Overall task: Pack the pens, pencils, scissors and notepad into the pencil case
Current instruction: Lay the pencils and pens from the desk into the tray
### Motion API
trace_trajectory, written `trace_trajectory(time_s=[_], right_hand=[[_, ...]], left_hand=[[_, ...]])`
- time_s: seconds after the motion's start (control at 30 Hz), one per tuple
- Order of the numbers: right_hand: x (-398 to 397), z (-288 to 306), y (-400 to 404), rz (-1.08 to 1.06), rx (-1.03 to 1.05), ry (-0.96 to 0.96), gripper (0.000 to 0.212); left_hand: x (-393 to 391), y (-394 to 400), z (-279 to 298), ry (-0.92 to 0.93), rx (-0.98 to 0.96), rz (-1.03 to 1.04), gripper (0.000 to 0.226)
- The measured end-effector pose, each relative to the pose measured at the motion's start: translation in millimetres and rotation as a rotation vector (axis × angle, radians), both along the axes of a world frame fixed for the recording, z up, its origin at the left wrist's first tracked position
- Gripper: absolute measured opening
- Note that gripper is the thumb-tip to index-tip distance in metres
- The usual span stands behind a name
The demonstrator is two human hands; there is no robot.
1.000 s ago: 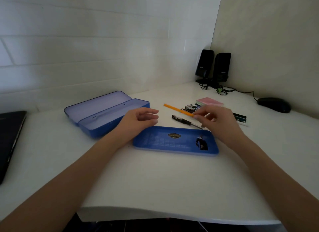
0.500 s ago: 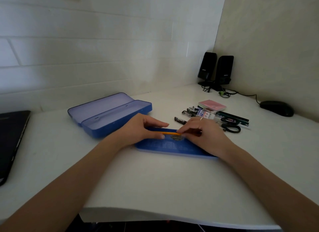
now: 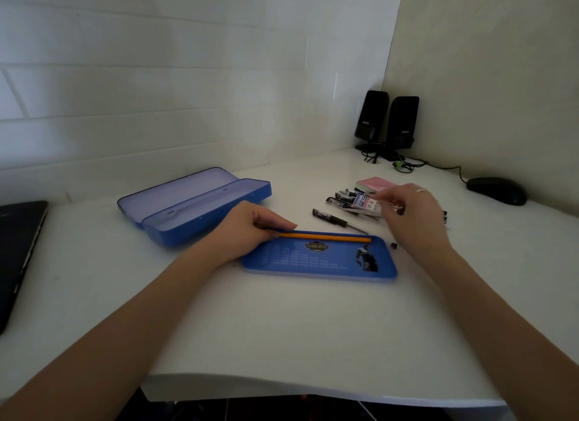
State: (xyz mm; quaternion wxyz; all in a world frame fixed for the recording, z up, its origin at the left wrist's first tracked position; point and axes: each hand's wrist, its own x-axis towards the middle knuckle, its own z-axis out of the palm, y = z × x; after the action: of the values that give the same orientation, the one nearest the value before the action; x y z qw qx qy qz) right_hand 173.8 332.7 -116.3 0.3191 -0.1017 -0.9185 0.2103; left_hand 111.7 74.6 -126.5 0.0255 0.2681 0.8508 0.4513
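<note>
Fingers of the left hand (image 3: pixel 247 226) lie nearly straight on the near-left end of the pencil (image 3: pixel 324 238), which lies along the far rim of the tray (image 3: pixel 319 261). Right hand (image 3: pixel 413 217) hovers with loosely curled fingers holding nothing, fingertips just above the pens (image 3: pixel 346 198); another pen (image 3: pixel 336 220) lies between both hands, and the case (image 3: pixel 194 201) sits open beyond the left fingers.

Orange pencil (image 3: pixel 324 237) lying along blue tray's (image 3: pixel 316 262) far edge, pens (image 3: pixel 340 220) beyond
</note>
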Motion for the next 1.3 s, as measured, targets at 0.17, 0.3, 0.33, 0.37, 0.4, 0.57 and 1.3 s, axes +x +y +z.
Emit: trace_trajectory(time_s=[0.17, 0.3, 0.33, 0.37, 0.4, 0.57, 1.3], right_hand=[[-0.7, -5.3, 21.9, -0.339, -0.032, -0.405, 0.046], [-8.5, -17.6, 17.1, -0.223, -0.049, -0.557, 0.058], [-9.2, -18.4, 15.1, -0.194, -0.019, -0.518, 0.055], [-9.0, -17.8, 12.7, -0.171, 0.006, -0.461, 0.05], [-8.3, -16.7, 10.6, -0.153, 0.011, -0.408, 0.045], [-11.4, -10.6, 13.2, -0.156, -0.032, -0.21, 0.036], [-5.3, -5.6, 27.0, -0.081, 0.007, -0.322, 0.025]], left_hand=[[0.1, 1.1, 0.8, -0.001, -0.008, -0.007, 0.024], [-0.3, 1.2, -0.1, -0.017, 0.003, -0.008, 0.024], [-0.1, 1.2, -0.1, -0.018, 0.005, -0.011, 0.024], [-0.1, 1.2, -0.1, -0.021, 0.007, -0.014, 0.024], [-0.2, 1.1, 0.0, -0.025, 0.007, -0.014, 0.024], [-0.6, 1.4, 0.1, -0.029, -0.004, -0.009, 0.023], [2.5, 2.2, -0.1, -0.033, 0.037, -0.032, 0.02]])
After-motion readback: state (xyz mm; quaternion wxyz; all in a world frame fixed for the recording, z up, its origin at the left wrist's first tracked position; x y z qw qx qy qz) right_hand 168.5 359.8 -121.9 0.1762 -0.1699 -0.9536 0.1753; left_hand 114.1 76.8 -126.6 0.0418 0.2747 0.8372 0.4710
